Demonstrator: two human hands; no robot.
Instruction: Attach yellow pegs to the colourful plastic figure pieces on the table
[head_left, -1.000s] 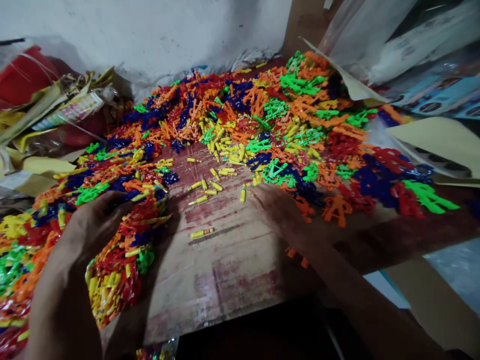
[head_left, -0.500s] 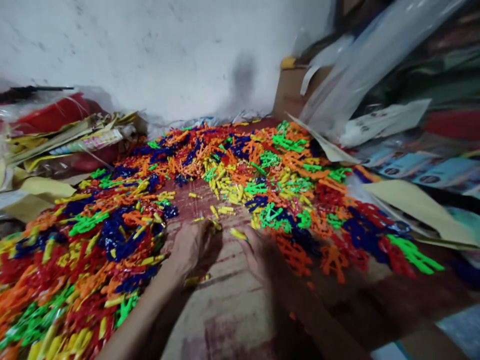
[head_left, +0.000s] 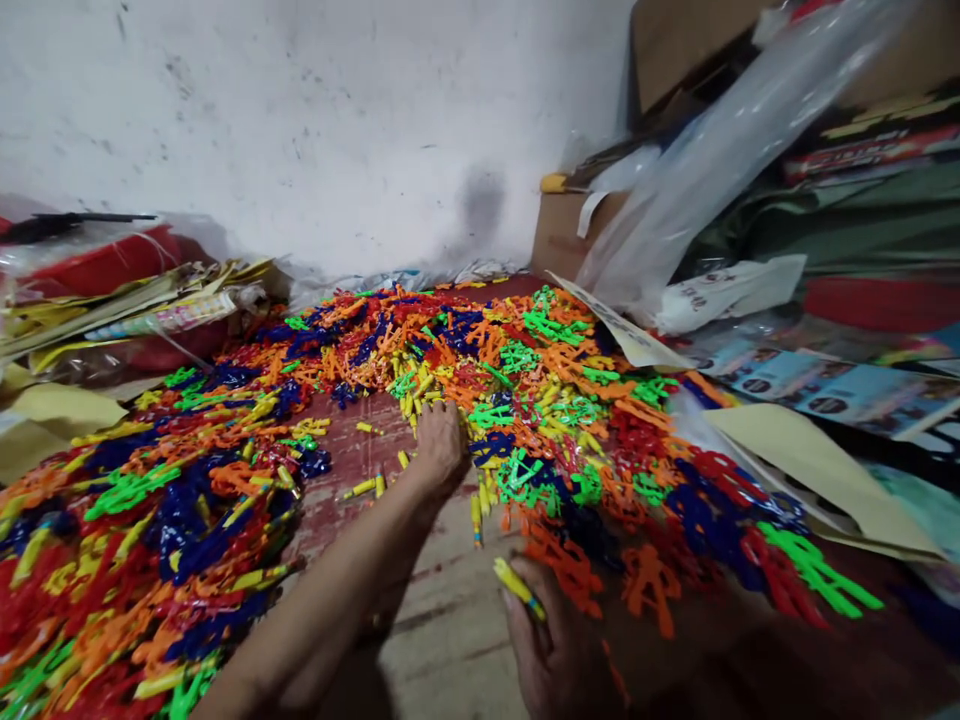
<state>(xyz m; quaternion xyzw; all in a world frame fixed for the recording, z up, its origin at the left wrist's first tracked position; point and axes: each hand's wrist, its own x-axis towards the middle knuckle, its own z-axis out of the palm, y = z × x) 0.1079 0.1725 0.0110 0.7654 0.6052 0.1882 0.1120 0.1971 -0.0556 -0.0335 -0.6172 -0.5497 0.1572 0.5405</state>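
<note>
A big heap of small plastic toy pieces (head_left: 570, 400) in orange, red, blue, green and yellow covers a worn wooden board (head_left: 450, 640). My left hand (head_left: 440, 445) reaches forward onto a cluster of small yellow pieces (head_left: 420, 392) at the heap's near edge; its fingers curl down among them and their tips are hidden. My right hand (head_left: 544, 640) sits low near the bottom edge, closed on a yellow stick-like piece (head_left: 517, 588) that pokes up from its fingers.
A second pile of the coloured pieces (head_left: 135, 540) fills the left side. Stacked papers and a red bag (head_left: 112, 290) lie far left. A cardboard box (head_left: 570, 235), clear plastic sheeting (head_left: 720, 160), printed cards (head_left: 825, 385) and brown paper (head_left: 810, 470) crowd the right. A white wall stands behind.
My left hand has left the left pile and reached forward to the yellow pieces. My right hand has drawn back toward me with a yellow piece. The view tilted up.
</note>
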